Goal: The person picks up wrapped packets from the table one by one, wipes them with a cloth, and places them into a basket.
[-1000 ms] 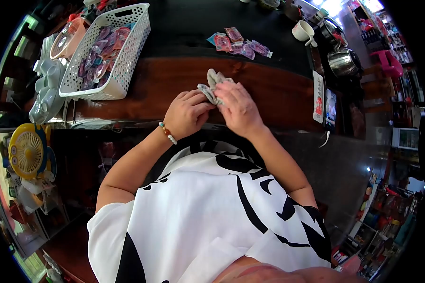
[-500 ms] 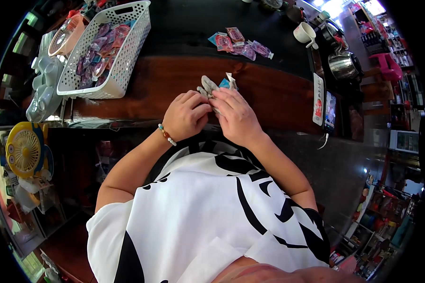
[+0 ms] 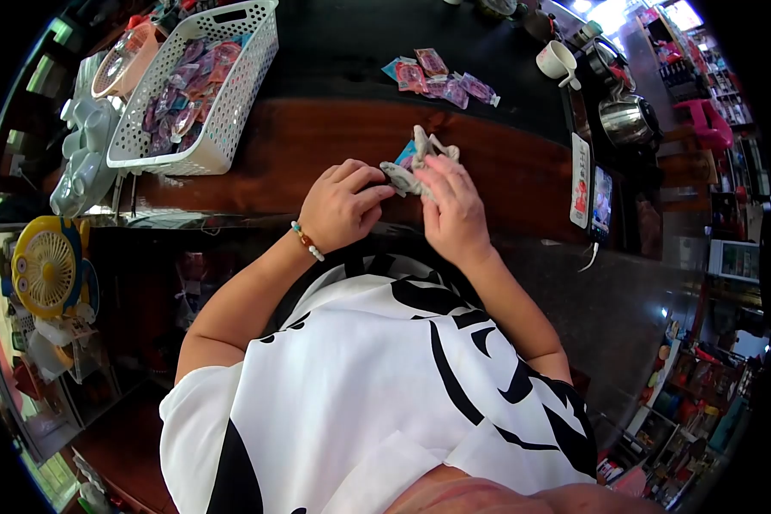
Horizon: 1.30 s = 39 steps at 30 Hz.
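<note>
A crumpled grey cloth (image 3: 409,181) is bunched between my hands at the front of the table. My left hand (image 3: 343,206), with a beaded bracelet at the wrist, pinches the cloth's left end between thumb and fingers. My right hand (image 3: 456,210) grips its right side, fingers bent over the folds. Partly hidden by the cloth, a small blue packet (image 3: 405,154) shows just behind it. Farther back lies a loose group of small pink, purple and blue packets (image 3: 437,84).
A white perforated basket (image 3: 223,158) holds many similar packets at the left. Beside it are a pink basket (image 3: 116,73) and upturned cups (image 3: 84,176). A phone (image 3: 602,201), white mug (image 3: 557,60) and metal kettle (image 3: 627,118) stand right. A yellow fan (image 3: 47,265) is lower left.
My right hand has moved right with its part of the cloth, so the hands are farther apart. The cloth is more spread, and its folds have shifted around the blue packet.
</note>
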Motion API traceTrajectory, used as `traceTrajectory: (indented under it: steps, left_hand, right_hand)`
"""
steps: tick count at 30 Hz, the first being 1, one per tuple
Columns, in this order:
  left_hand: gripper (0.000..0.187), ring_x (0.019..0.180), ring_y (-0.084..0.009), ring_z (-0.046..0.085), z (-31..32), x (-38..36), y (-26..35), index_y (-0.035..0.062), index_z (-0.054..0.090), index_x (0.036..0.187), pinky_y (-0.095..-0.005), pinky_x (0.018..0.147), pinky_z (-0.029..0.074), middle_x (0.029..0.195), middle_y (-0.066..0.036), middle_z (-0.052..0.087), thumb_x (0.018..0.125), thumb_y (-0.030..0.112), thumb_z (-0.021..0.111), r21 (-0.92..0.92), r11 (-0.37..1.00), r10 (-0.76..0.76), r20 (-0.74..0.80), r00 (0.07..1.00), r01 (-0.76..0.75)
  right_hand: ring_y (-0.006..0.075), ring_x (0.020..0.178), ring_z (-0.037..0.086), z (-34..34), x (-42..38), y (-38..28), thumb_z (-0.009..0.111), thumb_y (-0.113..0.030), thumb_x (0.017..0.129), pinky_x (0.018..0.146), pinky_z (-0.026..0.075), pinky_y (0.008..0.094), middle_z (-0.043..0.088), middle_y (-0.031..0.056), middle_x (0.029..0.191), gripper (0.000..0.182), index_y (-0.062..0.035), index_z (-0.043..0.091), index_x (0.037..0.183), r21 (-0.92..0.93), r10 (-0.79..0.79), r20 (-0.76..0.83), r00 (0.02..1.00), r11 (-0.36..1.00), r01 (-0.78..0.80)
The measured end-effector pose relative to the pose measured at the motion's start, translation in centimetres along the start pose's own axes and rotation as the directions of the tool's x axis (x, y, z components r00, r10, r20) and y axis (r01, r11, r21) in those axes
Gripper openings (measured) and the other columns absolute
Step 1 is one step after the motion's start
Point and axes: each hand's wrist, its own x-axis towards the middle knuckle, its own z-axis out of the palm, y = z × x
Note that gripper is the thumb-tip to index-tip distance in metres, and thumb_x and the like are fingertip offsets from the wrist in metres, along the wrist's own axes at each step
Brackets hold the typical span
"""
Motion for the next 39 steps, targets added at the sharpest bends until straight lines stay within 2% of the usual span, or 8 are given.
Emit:
traceTrajectory:
  steps: [9,13,20,23,25,26,29,39]
  left_hand:
    - [0.028,0.104,-0.0291,0.067,0.1,0.1,0.0,0.0097,0.076,0.098,-0.042,0.087,0.057,0.11,-0.005,0.071,0.071,0.003,0.076,0.003,1.0,-0.014,-0.002,1.0,0.014]
    - [0.029,0.104,-0.0294,0.067,0.0,0.1,0.1,0.0094,0.077,0.099,-0.0418,0.088,0.057,0.11,-0.005,0.071,0.071,0.003,0.076,0.001,1.0,-0.014,-0.005,1.0,0.014]
    - [0.025,0.102,-0.0289,0.067,0.1,0.5,0.0,0.0076,0.077,0.101,-0.0398,0.087,0.057,0.109,-0.006,0.071,0.076,0.007,0.079,-0.002,0.999,-0.034,-0.007,0.999,0.034]
    - [0.026,0.098,-0.0295,0.067,0.2,1.6,0.4,0.0076,0.074,0.105,-0.041,0.082,0.057,0.104,-0.007,0.07,0.083,0.018,0.082,-0.007,0.979,-0.205,0.01,0.979,0.205]
    - [0.034,0.096,-0.0289,0.068,1.0,2.6,0.3,0.0057,0.074,0.114,-0.0406,0.081,0.057,0.104,-0.009,0.07,0.089,0.026,0.083,0.007,0.891,-0.454,0.03,0.891,0.454]
    - [0.042,0.095,-0.029,0.07,1.3,3.2,0.4,0.006,0.073,0.116,-0.0419,0.08,0.058,0.104,-0.009,0.069,0.089,0.036,0.083,0.058,0.897,-0.439,0.025,0.898,0.438]
    - [0.044,0.098,-0.03,0.071,2.0,4.8,0.9,0.0063,0.073,0.115,-0.0423,0.081,0.058,0.105,-0.01,0.069,0.088,0.039,0.083,0.153,0.889,-0.443,0.059,0.894,0.431]
    - [0.025,0.087,-0.0328,0.073,2.3,7.6,0.4,0.0037,0.074,0.092,-0.0427,0.081,0.059,0.098,-0.014,0.075,0.086,0.028,0.081,0.056,0.842,-0.523,0.32,0.79,0.536]
  right_hand:
    - [0.0377,0.127,0.063,1.2,1.8,-0.2,0.065,0.0,0.087,0.116,0.046,0.0524,0.069,0.0162,0.131,0.033,-0.0033,0.071,0.119,0.082,-0.127,0.041,0.991,0.989,0.123]
    - [0.0304,0.125,0.066,1.4,3.5,0.8,0.07,-0.01,0.089,0.116,0.044,0.0518,0.075,0.0105,0.125,0.028,-0.0094,0.074,0.117,0.026,-0.03,0.068,0.997,0.999,0.028]
    - [0.0317,0.139,0.058,1.0,1.1,2.2,0.073,-0.018,0.09,0.118,0.041,0.0553,0.066,0.0062,0.145,0.041,-0.0155,0.07,0.13,-0.129,0.088,0.003,0.996,0.988,-0.087]
    - [0.0311,0.139,0.059,-0.3,-0.2,3.4,0.074,-0.018,0.089,0.118,0.041,0.0549,0.066,0.0054,0.144,0.04,-0.017,0.07,0.129,-0.145,0.113,-0.032,0.993,0.982,-0.116]
    - [0.0321,0.136,0.06,-1.5,-0.9,4.9,0.073,-0.017,0.089,0.117,0.042,0.0525,0.067,0.0065,0.141,0.04,-0.0172,0.071,0.128,-0.193,0.139,-0.069,0.988,0.97,-0.15]
    - [0.0324,0.135,0.061,-2.2,-1.2,5.7,0.073,-0.016,0.089,0.117,0.042,0.0515,0.068,0.0077,0.14,0.039,-0.0166,0.071,0.128,-0.203,0.142,-0.098,0.985,0.966,-0.159]
    - [0.0339,0.132,0.062,-3.6,-2.5,8.2,0.072,-0.015,0.089,0.115,0.045,0.0494,0.069,0.0114,0.137,0.038,-0.0133,0.072,0.127,-0.201,0.144,-0.177,0.974,0.963,-0.179]
    - [0.0354,0.128,0.063,-3.6,-3.2,7.9,0.072,-0.014,0.089,0.113,0.046,0.05,0.067,0.0119,0.134,0.038,-0.0111,0.071,0.127,-0.224,0.161,-0.218,0.963,0.952,-0.21]
